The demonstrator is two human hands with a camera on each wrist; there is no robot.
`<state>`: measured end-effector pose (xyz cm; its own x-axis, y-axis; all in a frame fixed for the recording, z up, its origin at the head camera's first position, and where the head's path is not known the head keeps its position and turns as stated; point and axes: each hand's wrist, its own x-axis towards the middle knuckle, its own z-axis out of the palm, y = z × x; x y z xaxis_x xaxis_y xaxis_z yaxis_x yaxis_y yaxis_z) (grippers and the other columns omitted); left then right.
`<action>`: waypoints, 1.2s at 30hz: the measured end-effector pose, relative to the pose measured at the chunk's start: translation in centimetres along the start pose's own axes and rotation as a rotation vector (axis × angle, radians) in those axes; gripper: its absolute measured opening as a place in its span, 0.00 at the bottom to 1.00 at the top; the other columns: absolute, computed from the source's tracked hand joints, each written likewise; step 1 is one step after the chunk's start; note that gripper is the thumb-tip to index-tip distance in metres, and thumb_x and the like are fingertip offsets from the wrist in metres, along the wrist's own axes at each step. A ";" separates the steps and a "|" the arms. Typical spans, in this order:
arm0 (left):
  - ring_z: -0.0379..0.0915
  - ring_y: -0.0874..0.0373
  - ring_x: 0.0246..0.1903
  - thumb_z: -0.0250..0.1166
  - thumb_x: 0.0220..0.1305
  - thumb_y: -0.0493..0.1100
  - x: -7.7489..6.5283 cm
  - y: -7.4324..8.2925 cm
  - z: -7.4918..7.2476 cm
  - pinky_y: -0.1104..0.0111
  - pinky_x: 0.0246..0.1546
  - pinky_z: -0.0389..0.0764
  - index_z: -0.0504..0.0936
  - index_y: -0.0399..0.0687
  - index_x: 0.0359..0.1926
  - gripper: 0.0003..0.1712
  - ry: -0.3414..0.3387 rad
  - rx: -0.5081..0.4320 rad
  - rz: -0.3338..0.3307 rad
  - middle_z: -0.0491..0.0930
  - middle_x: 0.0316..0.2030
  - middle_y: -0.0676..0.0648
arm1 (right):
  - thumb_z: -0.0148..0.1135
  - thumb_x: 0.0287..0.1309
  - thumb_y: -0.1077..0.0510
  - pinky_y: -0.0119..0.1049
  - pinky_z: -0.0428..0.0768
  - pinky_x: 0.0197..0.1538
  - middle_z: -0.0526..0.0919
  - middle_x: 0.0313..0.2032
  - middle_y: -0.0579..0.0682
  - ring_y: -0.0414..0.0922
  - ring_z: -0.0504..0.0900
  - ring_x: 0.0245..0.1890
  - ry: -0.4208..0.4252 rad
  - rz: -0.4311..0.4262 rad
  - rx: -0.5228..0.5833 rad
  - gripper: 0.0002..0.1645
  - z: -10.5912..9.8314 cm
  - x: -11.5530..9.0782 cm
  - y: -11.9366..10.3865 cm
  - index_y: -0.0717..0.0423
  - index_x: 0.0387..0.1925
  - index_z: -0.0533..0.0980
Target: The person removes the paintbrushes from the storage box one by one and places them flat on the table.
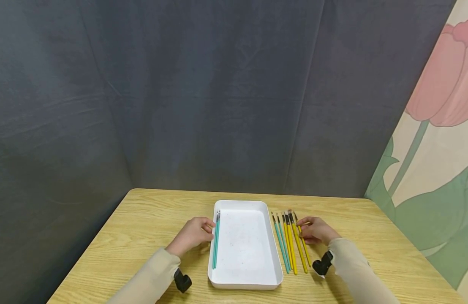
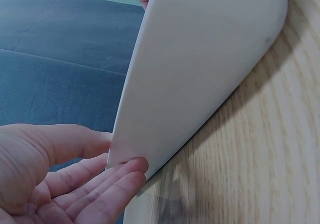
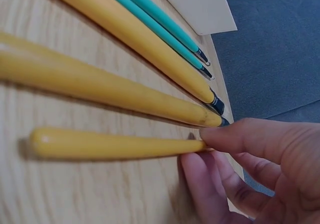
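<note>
A white rectangular tray (image 1: 245, 249) lies on the wooden table. Along its left inner side rest two teal paintbrushes (image 1: 216, 240). My left hand (image 1: 194, 234) holds the tray's left rim, with some fingertips against the outer wall (image 2: 185, 59) and the thumb at the edge. To the right of the tray, my right hand (image 1: 318, 230) pinches the thin upper part of the rightmost yellow paintbrush (image 3: 110, 145) between thumb and fingers. That brush's tip is hidden by the hand in the right wrist view. Its handle end lies close over the table.
Between tray and right hand lie two more teal paintbrushes (image 1: 281, 242) and several yellow paintbrushes (image 1: 296, 245), roughly side by side with bristles away from me. The wooden table (image 1: 142, 228) extends to both sides. A dark curtain (image 1: 219, 105) hangs behind it, and a tulip-painted wall (image 1: 428, 190) stands right.
</note>
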<state>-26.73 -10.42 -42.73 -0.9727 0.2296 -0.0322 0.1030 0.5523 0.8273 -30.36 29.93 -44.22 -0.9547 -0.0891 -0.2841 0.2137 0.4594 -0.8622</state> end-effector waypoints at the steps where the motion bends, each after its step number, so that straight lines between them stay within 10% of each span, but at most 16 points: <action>1: 0.73 0.56 0.32 0.69 0.54 0.33 0.0 0.0 0.0 0.67 0.32 0.76 0.81 0.35 0.46 0.16 0.000 -0.001 0.000 0.78 0.33 0.46 | 0.62 0.49 0.72 0.32 0.80 0.27 0.75 0.35 0.53 0.39 0.77 0.23 0.001 0.000 -0.004 0.25 0.0 0.0 0.0 0.71 0.52 0.69; 36: 0.72 0.56 0.32 0.68 0.54 0.33 0.0 -0.1 0.0 0.67 0.32 0.76 0.81 0.35 0.46 0.16 -0.002 -0.005 0.010 0.78 0.33 0.46 | 0.63 0.52 0.71 0.32 0.81 0.29 0.78 0.33 0.51 0.38 0.79 0.25 -0.049 0.008 0.059 0.26 -0.3 0.1 0.1 0.72 0.54 0.68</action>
<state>-26.72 -10.48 -42.80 -0.9713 0.2364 -0.0250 0.1115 0.5460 0.8303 -30.48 30.29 -44.22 -0.9421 -0.1294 -0.3095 0.2339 0.4078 -0.8826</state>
